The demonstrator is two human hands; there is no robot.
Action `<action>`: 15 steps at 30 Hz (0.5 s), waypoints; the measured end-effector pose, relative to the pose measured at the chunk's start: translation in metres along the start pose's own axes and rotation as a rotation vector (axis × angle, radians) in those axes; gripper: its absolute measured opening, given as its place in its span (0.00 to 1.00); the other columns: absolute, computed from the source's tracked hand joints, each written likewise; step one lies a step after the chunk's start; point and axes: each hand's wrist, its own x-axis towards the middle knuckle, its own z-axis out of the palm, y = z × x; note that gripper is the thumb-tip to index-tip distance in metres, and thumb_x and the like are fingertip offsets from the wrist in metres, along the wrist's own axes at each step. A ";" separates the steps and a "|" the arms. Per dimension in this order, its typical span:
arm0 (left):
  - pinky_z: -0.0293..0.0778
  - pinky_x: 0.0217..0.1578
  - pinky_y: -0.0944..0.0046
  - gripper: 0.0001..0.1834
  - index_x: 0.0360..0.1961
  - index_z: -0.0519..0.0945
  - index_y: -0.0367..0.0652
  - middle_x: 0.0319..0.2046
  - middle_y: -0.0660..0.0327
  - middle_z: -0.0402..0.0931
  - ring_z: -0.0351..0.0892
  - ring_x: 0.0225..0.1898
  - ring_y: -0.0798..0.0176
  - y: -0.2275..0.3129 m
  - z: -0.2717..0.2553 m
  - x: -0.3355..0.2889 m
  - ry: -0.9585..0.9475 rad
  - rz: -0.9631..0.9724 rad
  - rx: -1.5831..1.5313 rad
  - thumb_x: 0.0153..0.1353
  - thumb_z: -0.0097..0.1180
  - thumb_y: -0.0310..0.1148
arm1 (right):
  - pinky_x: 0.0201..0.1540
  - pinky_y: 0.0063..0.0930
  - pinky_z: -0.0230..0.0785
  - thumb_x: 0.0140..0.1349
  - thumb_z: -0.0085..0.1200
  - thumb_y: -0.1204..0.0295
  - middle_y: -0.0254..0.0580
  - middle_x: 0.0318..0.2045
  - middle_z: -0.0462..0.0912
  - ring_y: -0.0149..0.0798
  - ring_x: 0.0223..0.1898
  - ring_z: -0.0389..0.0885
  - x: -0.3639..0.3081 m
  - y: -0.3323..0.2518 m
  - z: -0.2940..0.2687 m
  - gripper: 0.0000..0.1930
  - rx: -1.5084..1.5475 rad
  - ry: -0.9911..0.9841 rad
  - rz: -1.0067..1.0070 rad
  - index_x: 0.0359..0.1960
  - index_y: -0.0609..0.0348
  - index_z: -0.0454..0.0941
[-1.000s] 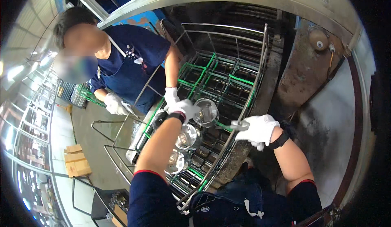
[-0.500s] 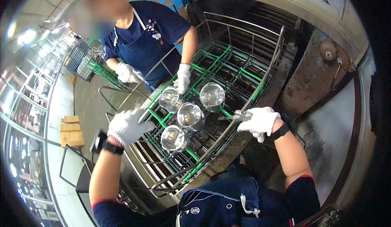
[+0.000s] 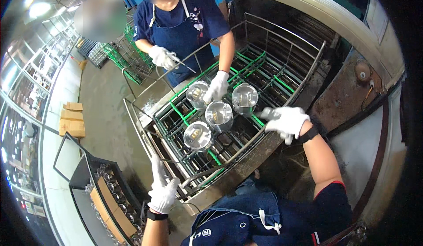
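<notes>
Several shiny, see-through cylinders with yellowish middles (image 3: 219,115) stand in a green and black wire rack (image 3: 214,158) in front of me. My right hand (image 3: 288,121), in a white glove, is over the rack's right near side. Its fingers close on a blurred grey metal tool (image 3: 269,113), whose kind I cannot make out. My left hand (image 3: 163,193), also gloved, is by the rack's near left corner. Its fingers are stretched and apart, beside the metal rail (image 3: 147,145); contact is unclear. A co-worker's gloved hand (image 3: 217,86) reaches down at the far left cylinder (image 3: 197,94).
The co-worker's other hand (image 3: 163,57) holds a thin rod-like tool (image 3: 187,65) across the rack. At lower left stands a dark cart (image 3: 83,175) with clear glassy pieces and cardboard. Cardboard boxes (image 3: 72,123) lie by the wall. A rusty machine panel (image 3: 348,80) is at right.
My left hand has moved from above the rack's left side down toward its near left corner. The co-worker's lower hand has moved onto the far left cylinder. The whole view has shifted.
</notes>
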 end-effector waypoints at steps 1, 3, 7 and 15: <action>0.40 0.76 0.53 0.58 0.80 0.41 0.44 0.79 0.49 0.41 0.40 0.80 0.47 0.001 0.003 -0.005 0.027 -0.029 -0.111 0.46 0.50 0.14 | 0.15 0.29 0.70 0.60 0.65 0.62 0.35 0.16 0.76 0.31 0.14 0.76 -0.003 -0.002 0.006 0.12 0.046 -0.137 -0.066 0.39 0.52 0.80; 0.44 0.76 0.53 0.58 0.80 0.42 0.47 0.79 0.52 0.41 0.43 0.79 0.45 0.002 0.009 -0.012 0.063 -0.051 -0.299 0.46 0.47 0.11 | 0.15 0.30 0.73 0.61 0.64 0.62 0.35 0.17 0.77 0.33 0.15 0.78 0.002 -0.005 0.014 0.12 0.106 -0.129 -0.101 0.38 0.53 0.79; 0.49 0.75 0.52 0.58 0.80 0.43 0.46 0.80 0.53 0.40 0.48 0.78 0.46 0.002 0.012 -0.013 0.063 -0.062 -0.291 0.46 0.49 0.10 | 0.14 0.29 0.70 0.61 0.63 0.59 0.34 0.16 0.76 0.30 0.14 0.76 0.000 -0.034 0.031 0.16 -0.189 0.010 -0.108 0.44 0.55 0.80; 0.55 0.72 0.51 0.58 0.80 0.43 0.46 0.78 0.51 0.45 0.54 0.76 0.47 -0.005 0.014 -0.009 0.078 -0.028 -0.244 0.45 0.49 0.13 | 0.40 0.42 0.79 0.63 0.55 0.48 0.46 0.30 0.86 0.49 0.34 0.87 -0.008 -0.084 0.084 0.21 -0.434 -0.201 -0.295 0.37 0.54 0.82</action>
